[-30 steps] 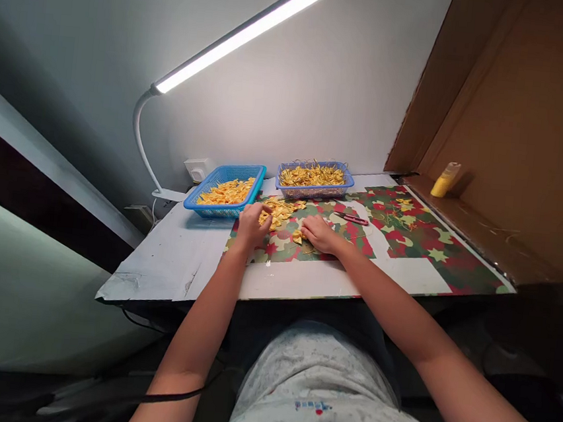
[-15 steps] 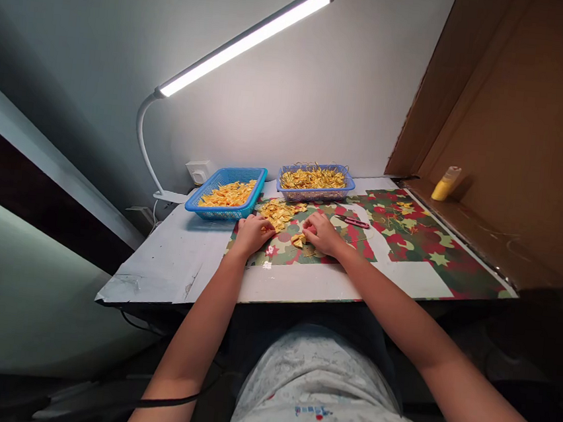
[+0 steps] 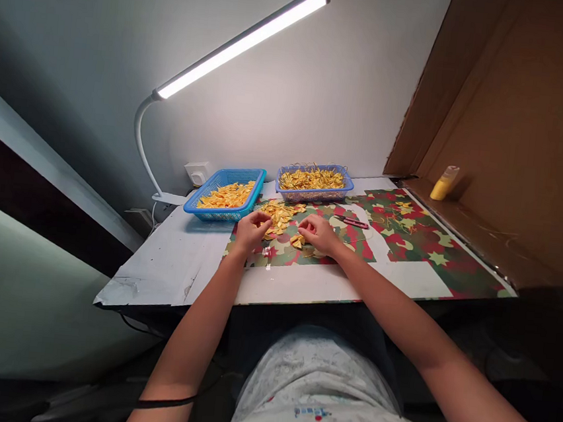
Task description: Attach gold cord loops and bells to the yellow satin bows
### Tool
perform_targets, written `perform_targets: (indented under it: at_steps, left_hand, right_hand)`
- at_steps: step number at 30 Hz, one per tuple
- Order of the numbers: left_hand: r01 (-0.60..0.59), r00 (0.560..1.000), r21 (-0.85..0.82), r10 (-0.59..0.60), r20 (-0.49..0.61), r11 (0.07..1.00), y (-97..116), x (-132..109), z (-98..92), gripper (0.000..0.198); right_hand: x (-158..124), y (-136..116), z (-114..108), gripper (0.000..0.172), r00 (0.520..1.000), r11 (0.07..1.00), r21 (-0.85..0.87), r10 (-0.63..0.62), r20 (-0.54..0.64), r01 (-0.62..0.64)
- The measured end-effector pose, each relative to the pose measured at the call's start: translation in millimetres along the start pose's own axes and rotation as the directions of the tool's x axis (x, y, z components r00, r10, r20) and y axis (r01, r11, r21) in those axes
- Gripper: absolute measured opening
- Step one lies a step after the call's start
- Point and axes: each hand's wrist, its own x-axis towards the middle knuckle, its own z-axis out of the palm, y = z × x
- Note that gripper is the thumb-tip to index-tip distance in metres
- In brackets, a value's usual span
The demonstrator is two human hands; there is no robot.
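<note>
We see the left forearm reach up from the lower left, and the left hand [image 3: 252, 229] rests palm down on the patterned sheet [image 3: 411, 240], fingers bent. Its thumb and forefinger are drawn close at the near edge of a pile of yellow pieces [image 3: 281, 212], and we cannot tell whether they pinch one. Just right of it a small yellow piece [image 3: 298, 240] lies on the sheet between the two hands. The right hand [image 3: 320, 233] comes in from the lower right with its knuckles up and fingers curled leftward, the tips just beside that piece; we cannot tell if they grip anything. The pile runs longways from the left hand's fingertips away toward the right blue basket [image 3: 348, 183]; the small piece is too small for us to tell which way it points. The left blue basket [image 3: 259, 183] sits behind the left hand, and red snips [image 3: 355, 223] lie right of the right hand. We cannot read the blue print on the shirt [image 3: 312, 412].
</note>
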Motion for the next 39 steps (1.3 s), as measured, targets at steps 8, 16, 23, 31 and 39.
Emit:
perform_targets:
  at_steps: [8,16,23,31,39]
  left_hand:
    - [0.184,0.969,-0.355,-0.108,0.221,0.917,9.0,-7.4,13.9,0.036]
    - [0.246,0.923,-0.409,-0.083,0.376,0.879,16.1,-15.1,14.7,0.043]
    - [0.228,0.927,-0.413,-0.066,0.369,0.882,16.5,-15.8,13.5,0.049]
    - [0.226,0.921,-0.412,-0.056,0.385,0.883,14.5,-16.0,13.8,0.052]
    - [0.224,0.904,-0.383,-0.045,0.424,0.896,14.2,-17.0,13.4,0.054]
  right_hand:
    - [2.1,-9.2,18.0,0.036,0.997,0.960,0.270,0.074,0.019,-0.076]
    - [0.5,-13.7,11.4,0.044,0.992,0.910,0.397,0.094,0.082,-0.119]
    - [0.7,-14.4,3.1,0.042,0.990,0.898,0.418,0.122,0.064,-0.138]
    - [-2.8,-15.1,1.6,0.036,0.983,0.913,0.369,0.140,0.117,-0.174]
    - [-3.7,-12.6,0.0,0.037,0.978,0.936,0.314,0.105,0.180,-0.158]
